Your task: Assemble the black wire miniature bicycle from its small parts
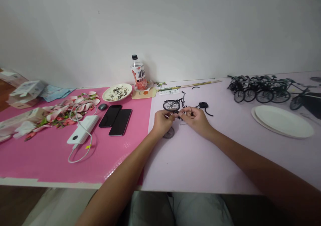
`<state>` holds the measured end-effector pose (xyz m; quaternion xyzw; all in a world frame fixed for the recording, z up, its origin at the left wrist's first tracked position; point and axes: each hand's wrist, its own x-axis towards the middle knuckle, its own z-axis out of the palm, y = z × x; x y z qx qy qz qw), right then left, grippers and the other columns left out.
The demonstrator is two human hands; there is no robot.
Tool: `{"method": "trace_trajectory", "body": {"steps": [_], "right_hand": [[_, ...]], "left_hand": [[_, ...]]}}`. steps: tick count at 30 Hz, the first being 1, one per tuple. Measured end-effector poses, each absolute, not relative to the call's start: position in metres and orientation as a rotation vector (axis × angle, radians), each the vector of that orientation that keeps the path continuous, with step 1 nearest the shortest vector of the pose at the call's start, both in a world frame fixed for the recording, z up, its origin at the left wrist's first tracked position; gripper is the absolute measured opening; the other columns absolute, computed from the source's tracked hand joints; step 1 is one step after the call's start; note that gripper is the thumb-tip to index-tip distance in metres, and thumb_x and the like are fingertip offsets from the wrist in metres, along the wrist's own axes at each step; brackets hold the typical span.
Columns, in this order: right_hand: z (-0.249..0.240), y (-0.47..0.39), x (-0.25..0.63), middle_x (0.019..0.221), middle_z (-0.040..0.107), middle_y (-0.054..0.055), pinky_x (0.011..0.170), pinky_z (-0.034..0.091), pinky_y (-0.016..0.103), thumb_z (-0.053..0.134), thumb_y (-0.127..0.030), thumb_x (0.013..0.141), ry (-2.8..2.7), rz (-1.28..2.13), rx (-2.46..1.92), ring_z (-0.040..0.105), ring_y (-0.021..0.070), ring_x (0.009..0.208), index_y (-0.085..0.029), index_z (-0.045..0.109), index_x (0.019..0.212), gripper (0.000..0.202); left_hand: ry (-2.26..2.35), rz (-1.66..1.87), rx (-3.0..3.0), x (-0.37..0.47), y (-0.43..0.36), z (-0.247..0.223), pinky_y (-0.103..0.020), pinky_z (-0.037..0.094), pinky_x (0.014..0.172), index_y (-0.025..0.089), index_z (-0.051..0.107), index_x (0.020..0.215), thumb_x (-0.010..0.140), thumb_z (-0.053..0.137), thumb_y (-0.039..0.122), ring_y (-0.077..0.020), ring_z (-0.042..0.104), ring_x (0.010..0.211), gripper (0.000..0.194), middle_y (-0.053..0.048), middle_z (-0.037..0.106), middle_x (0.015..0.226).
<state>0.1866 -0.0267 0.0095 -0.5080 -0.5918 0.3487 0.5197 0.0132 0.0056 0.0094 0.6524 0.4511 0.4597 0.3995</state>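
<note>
The left hand [162, 120] and the right hand [197, 119] are coming together over the lilac surface [213, 165], the fingertips of both pinching a small black part [177, 114]. A spoked wheel [171, 105] joined to a black frame is showing just beyond them, and a second wheel [169, 133] is peeking out beside the left wrist. The lilac surface is stretching from the hands to the near edge, and rightward to two stacked white plates [286, 121]. Leftward, the pink surface [50, 162] is meeting the lilac along a seam, the left forearm crossing it; two phones [120, 122] are lying farther left. Small black bicycles [264, 97] are crowding the far right. On the far side, a white bowl [110, 100] is holding pale and dark bits. To its right a capped bottle [139, 76] is standing, its label covering most of what is inside.
</note>
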Motion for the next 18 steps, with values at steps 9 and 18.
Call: {"method": "trace_trajectory", "body": {"steps": [9,18], "right_hand": [[0.0058,-0.0264,0.1873,0.059,0.026,-0.009,0.052,0.025,0.026,0.077,-0.049,0.081,-1.429,0.815,-1.203,0.024,0.0092,0.052,-0.019,0.071,0.086,0.032],[0.0022,-0.0314,0.1795,0.060,0.033,-0.008,0.051,0.041,0.025,0.075,-0.051,0.082,-1.356,0.833,-1.213,0.032,0.0108,0.054,-0.020,0.071,0.086,0.031]], "left_hand": [[1.142,1.184,1.696,0.0133,0.0050,0.0093,-0.027,0.047,0.061,0.015,0.077,0.071,0.082,0.074,0.028,-0.0154,0.060,0.061,0.017,-0.005,0.073,0.068],[1.205,1.140,1.672,0.0136,-0.0007,0.0140,-0.024,0.046,0.062,0.014,0.082,0.087,0.083,0.071,0.020,-0.0130,0.060,0.062,0.013,-0.004,0.076,0.073]]}}
